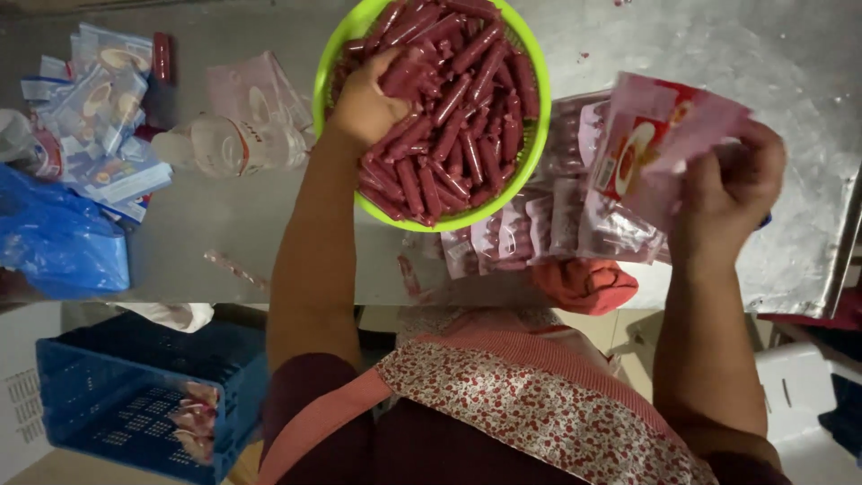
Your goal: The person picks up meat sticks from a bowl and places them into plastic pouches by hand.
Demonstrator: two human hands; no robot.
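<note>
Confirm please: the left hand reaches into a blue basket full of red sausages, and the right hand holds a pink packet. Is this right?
Not quite. The head view shows the basket is green, not blue. The rest holds: the left hand reaches into the red sausages, and the right hand holds a pink packet.

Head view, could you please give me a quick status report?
Left hand in green basket, closed on red sausages. Right hand holds pink pouch. Filled pouches stacked between; nothing blocking.
</note>
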